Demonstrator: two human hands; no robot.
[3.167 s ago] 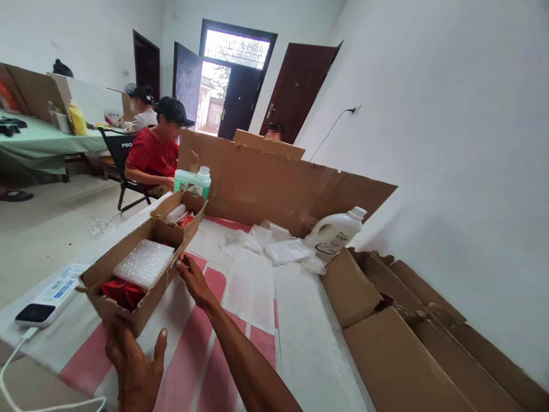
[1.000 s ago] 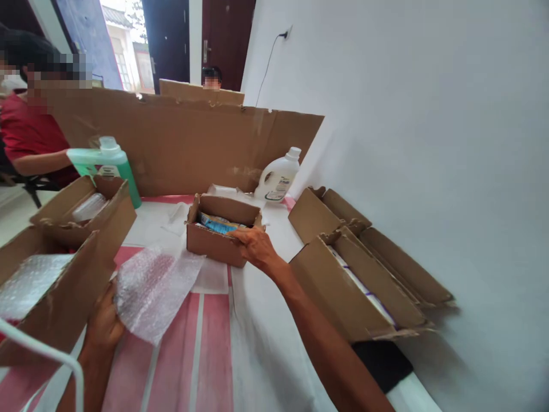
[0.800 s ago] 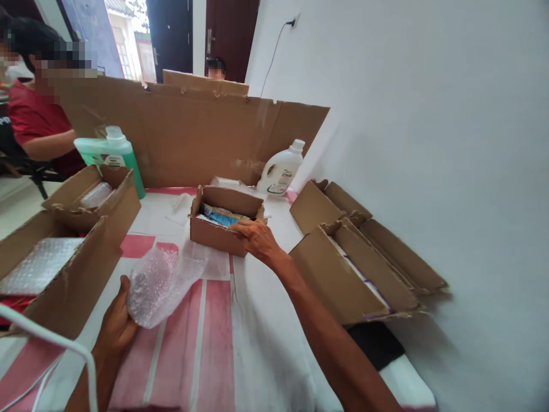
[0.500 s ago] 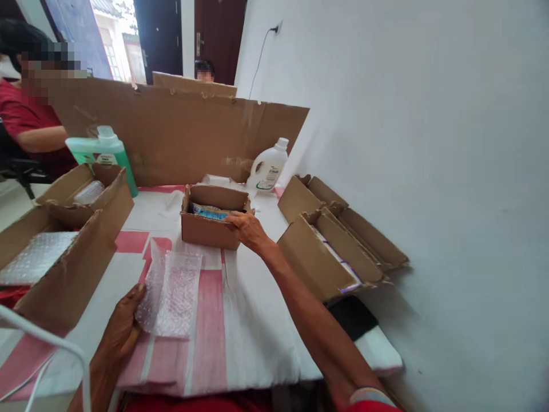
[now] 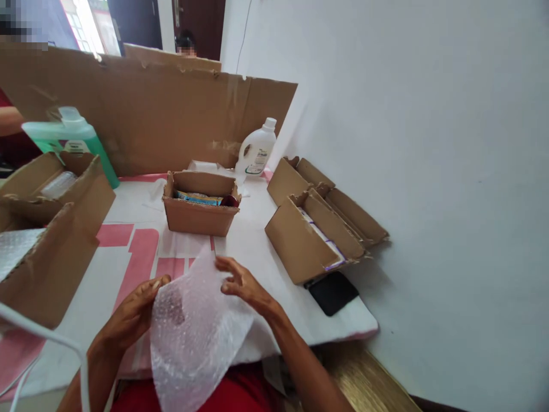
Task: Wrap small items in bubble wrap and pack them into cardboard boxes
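A clear sheet of bubble wrap hangs over the table's near edge in front of me. My left hand pinches its left edge, thumb over the top. My right hand touches the sheet's upper right edge with fingers curled and spread. Beyond them a small open cardboard box sits on the pink-and-white table cover, with blue and red packets inside.
Open cardboard boxes with bubble wrap stand at the left, a green bottle behind them. Tilted boxes and a black phone lie at the right. A white jug stands before a cardboard screen. A white cable crosses the lower left.
My right hand left the small box and came back to the bubble wrap. The sheet is lifted off the table toward me, now between both hands. The view tilted down.
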